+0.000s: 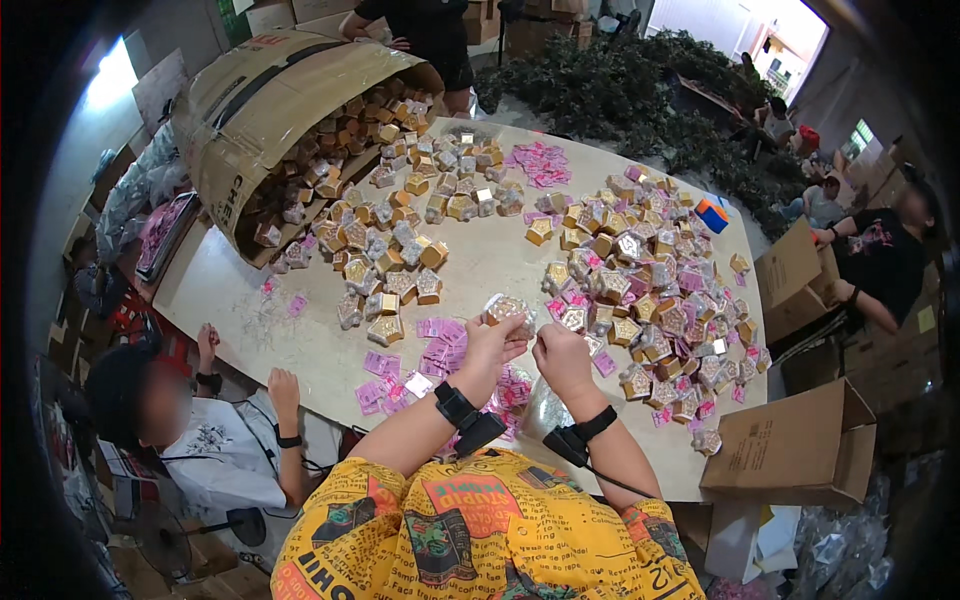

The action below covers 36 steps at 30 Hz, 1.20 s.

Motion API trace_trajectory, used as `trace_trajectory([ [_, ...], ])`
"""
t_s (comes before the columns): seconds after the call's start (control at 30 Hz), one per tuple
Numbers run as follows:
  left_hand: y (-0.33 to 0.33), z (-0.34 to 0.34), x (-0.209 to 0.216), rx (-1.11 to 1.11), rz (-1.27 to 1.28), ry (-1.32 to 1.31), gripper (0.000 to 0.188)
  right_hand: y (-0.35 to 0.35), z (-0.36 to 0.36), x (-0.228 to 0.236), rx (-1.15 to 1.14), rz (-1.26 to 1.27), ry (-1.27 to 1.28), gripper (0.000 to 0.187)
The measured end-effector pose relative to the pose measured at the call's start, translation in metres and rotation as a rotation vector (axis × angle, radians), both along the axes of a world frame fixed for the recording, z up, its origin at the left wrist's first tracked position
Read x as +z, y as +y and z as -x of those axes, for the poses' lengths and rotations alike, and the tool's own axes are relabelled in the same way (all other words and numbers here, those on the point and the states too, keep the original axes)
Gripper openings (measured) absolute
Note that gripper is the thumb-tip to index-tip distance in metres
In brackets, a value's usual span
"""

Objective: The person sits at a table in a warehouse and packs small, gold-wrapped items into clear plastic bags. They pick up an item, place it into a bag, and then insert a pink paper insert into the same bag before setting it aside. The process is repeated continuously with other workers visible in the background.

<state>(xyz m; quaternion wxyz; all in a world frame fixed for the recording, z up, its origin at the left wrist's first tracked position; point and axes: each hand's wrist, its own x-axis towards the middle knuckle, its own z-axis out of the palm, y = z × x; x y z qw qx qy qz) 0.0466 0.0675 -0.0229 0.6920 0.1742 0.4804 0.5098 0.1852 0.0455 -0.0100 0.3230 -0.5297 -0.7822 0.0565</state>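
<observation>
My left hand (490, 352) grips a small gold pentagon-shaped box (508, 311) in clear wrap, held above the table in front of me. Close beside it on the right, my right hand (563, 358) is closed with its fingers curled in. Whether anything small is inside that fist is hidden. Pink printed slips (443, 347) lie scattered to the left of my hands and under my left forearm. A shiny silver sheet (546, 408) shows between my forearms. To the right spreads a large heap of wrapped gold boxes (625, 330) mixed with pink slips.
A big carton (250, 100) lies on its side at the table's (330, 352) far left, spilling gold boxes. More boxes (385, 255) stand nearby. An orange-and-blue object (711, 216) sits far right. An open carton (790, 440) is at the right edge. Co-workers are at left (215, 440) and right (885, 250).
</observation>
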Motion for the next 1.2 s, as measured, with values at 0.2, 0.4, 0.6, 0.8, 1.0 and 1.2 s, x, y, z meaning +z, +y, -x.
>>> trace_trajectory([
  [0.2,-0.002,-0.002,-0.001,-0.007,-0.004,-0.007,0.03,0.0,0.001,-0.002,-0.018,0.022,0.024,0.01],
  [0.4,0.002,0.005,-0.003,-0.091,-0.011,-0.055,0.059,0.002,-0.014,0.002,0.027,0.392,0.446,0.014],
  [0.6,-0.001,0.01,0.008,-0.207,-0.015,-0.036,0.025,0.002,-0.03,-0.002,0.095,0.724,0.782,0.014],
  [0.8,0.0,0.003,0.0,-0.282,0.004,0.03,0.036,0.001,-0.035,-0.017,0.08,0.797,0.884,0.019],
  [1.0,-0.003,0.001,-0.011,-0.274,0.028,0.103,0.03,0.003,-0.034,-0.031,0.109,0.765,0.781,0.021],
  [1.2,-0.002,0.01,-0.025,-0.366,0.122,0.063,0.027,0.011,-0.031,-0.059,0.138,0.83,0.762,0.019],
])
